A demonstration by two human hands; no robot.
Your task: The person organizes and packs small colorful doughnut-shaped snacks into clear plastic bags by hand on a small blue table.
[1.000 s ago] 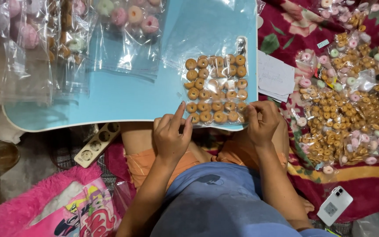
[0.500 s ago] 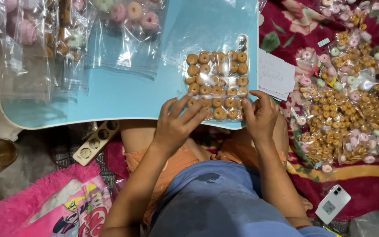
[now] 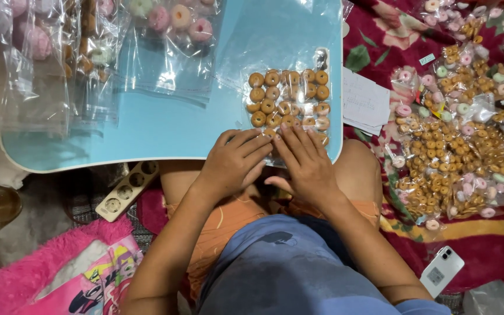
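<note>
We are pressing our left hand and right hand, both open flat, on the filled ring-cookie bag at twelve o'clock, with loose cookie packets waiting at three.

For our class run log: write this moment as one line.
left hand: flat on clear bag of small brown rings | right hand: flat on same bag | surface: light blue table

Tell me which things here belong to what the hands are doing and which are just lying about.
In use: left hand, right hand, clear bag of small brown rings, blue table.
Lying about: phone, paper slips, wooden mould, pink cloth.
</note>
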